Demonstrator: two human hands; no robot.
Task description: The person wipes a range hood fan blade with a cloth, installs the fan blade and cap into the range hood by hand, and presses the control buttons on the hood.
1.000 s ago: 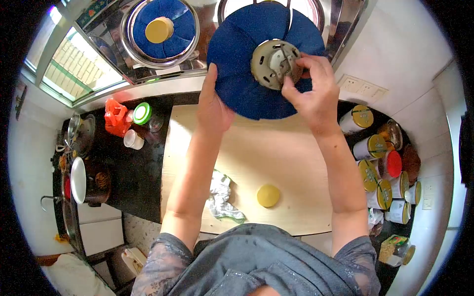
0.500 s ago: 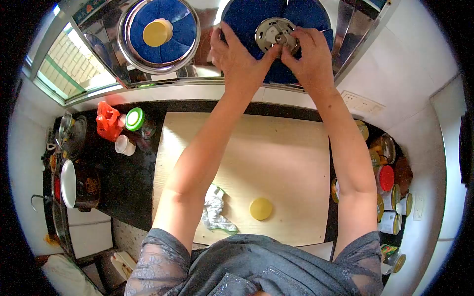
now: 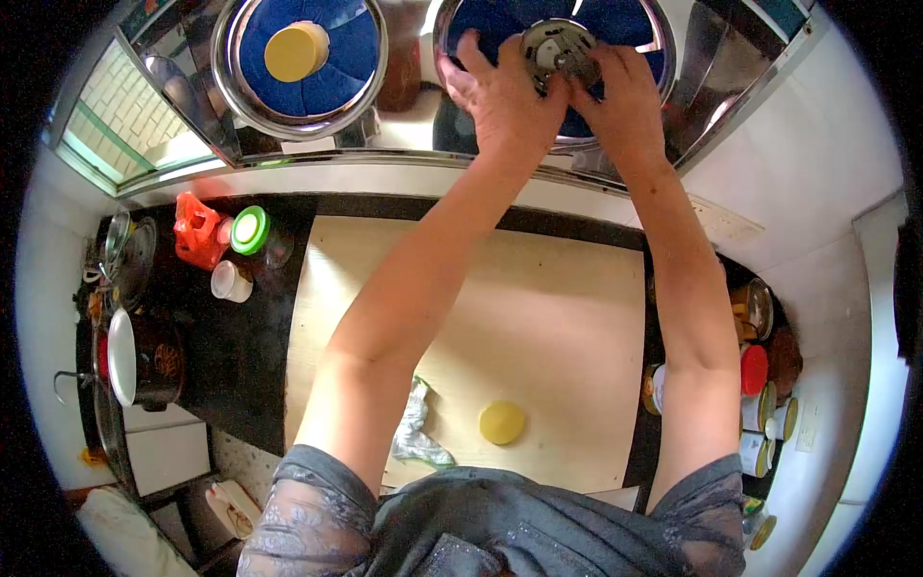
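Overhead, in front of me, is the right round opening of a shiny range hood, with a blue fan inside. A round slotted metal plate sits at the middle of that opening. My left hand has its thumb and a finger at the plate's lower left edge, while its other fingers spread over the blue fan. With fingertips on the right edge and the thumb below, my right hand grips the plate. Whether the plate is apart from the fan is hard to see.
A yellow cap sits on the hood's left fan. Below lies a wooden board with a yellow lid and a cloth. A red bag, green-lidded jar and pot stand left; jars line the right.
Both hands and the metal plate have shifted up and right in view. My left hand's outer fingers have spread. The whole view has also shifted slightly.
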